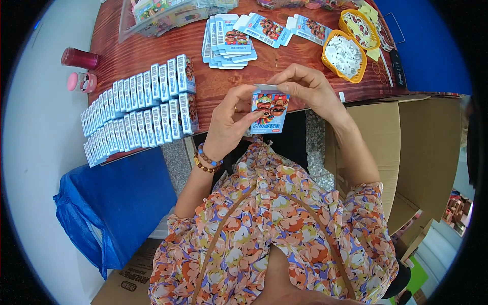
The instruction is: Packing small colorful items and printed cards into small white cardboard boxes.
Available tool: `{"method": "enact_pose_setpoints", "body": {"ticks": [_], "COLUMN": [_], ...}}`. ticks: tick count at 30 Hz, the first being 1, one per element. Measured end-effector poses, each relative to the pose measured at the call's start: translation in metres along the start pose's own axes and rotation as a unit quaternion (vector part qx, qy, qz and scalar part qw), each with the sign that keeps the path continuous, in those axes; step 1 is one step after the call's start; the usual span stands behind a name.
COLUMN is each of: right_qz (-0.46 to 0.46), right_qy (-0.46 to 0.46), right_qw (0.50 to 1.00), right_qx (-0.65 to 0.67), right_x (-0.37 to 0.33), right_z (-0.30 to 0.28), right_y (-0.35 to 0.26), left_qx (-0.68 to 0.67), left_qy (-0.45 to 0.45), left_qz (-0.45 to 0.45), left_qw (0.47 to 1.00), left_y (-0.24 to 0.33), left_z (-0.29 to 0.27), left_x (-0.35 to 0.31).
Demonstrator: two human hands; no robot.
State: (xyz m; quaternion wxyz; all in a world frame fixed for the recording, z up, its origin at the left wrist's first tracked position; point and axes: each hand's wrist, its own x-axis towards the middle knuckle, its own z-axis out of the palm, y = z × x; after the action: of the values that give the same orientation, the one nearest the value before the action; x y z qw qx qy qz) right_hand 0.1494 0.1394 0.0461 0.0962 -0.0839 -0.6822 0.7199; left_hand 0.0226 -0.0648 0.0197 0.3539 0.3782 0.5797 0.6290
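Observation:
A small blue carton with colourful cartoon figures is held up at the table's front edge. My left hand grips its left side, thumb across the printed front. Fingers of my right hand pinch the flap at the carton's top end. Beyond my hands lies a pile of flattened blue cartons, with a loose flat carton and another flat carton spread to its right. Left of my left hand, filled-out blue cartons stand in two long rows.
Two yellow baskets, one with small white pieces, sit at the right. A clear plastic bin stands far left, near a red-lidded jar and a pink-lidded jar. An open cardboard box is at my right, a blue bag at my left.

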Motion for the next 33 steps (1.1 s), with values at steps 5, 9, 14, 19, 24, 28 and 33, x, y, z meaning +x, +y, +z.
{"method": "enact_pose_setpoints", "body": {"ticks": [5, 9, 14, 19, 24, 28, 33], "right_qz": [0.091, 0.068, 0.083, 0.066, 0.051, -0.08, 0.034], "right_qy": [-0.029, -0.012, 0.011, 0.011, -0.032, -0.015, 0.05], "right_qw": [0.992, 0.994, 0.981, 0.978, 0.972, 0.954, 0.993], "right_qx": [-0.078, -0.084, -0.174, -0.2, -0.226, -0.288, -0.099], "right_x": [0.002, 0.002, 0.001, -0.004, -0.006, -0.012, -0.017], "right_z": [-0.001, -0.001, 0.008, 0.014, 0.013, 0.014, 0.012], "right_y": [-0.009, -0.006, -0.015, -0.018, -0.02, -0.003, 0.004], "left_qx": [-0.014, -0.027, 0.011, 0.019, -0.002, -0.013, -0.054], "left_qy": [-0.004, 0.001, -0.017, -0.011, 0.022, -0.001, 0.009], "left_qz": [-0.009, -0.022, -0.029, -0.039, -0.046, -0.042, -0.036], "left_qw": [1.0, 0.999, 0.999, 0.999, 0.999, 0.999, 0.998], "left_y": [-0.002, -0.001, -0.001, -0.003, -0.001, -0.013, -0.005], "left_z": [0.0, 0.001, -0.004, -0.004, 0.003, 0.002, 0.007], "left_x": [0.0, 0.0, 0.0, 0.0, -0.002, -0.002, 0.001]}}
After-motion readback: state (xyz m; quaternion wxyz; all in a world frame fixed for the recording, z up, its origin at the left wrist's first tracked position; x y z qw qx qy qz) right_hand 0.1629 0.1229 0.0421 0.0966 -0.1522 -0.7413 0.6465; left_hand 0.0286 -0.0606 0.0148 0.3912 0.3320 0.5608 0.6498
